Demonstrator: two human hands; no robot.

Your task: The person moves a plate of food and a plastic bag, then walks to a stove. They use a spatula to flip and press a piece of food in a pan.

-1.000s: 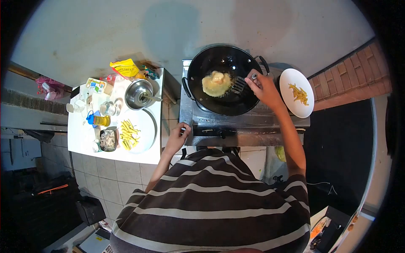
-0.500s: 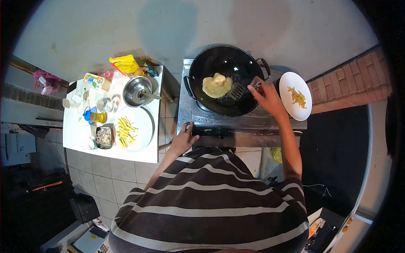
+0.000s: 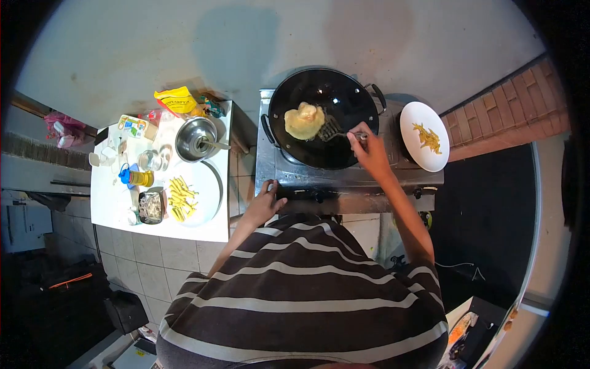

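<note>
My right hand (image 3: 371,154) is closed around the handle of a slotted spatula (image 3: 330,128). The spatula's head is low in a black two-handled wok (image 3: 351,92), right at the edge of a pale yellow piece of batter (image 3: 303,125) with a raised lump on top. A little oil shows on the wok's bottom. My left hand (image 3: 264,204) rests at the front left edge of the metal stove (image 3: 295,178), thumb and fingers apart, holding nothing.
Right of the wok stands a white plate (image 3: 424,157) of fried strips. On the white table (image 3: 110,224) at left are a steel bowl (image 3: 195,126) with a utensil, an oil bottle (image 3: 142,178), a plate of yellow-green strips (image 3: 180,200) and a yellow packet (image 3: 178,100).
My right hand and the spatula have moved left, bringing the spatula's head against the batter piece, which now looks more bunched. My left hand stays at the stove edge.
</note>
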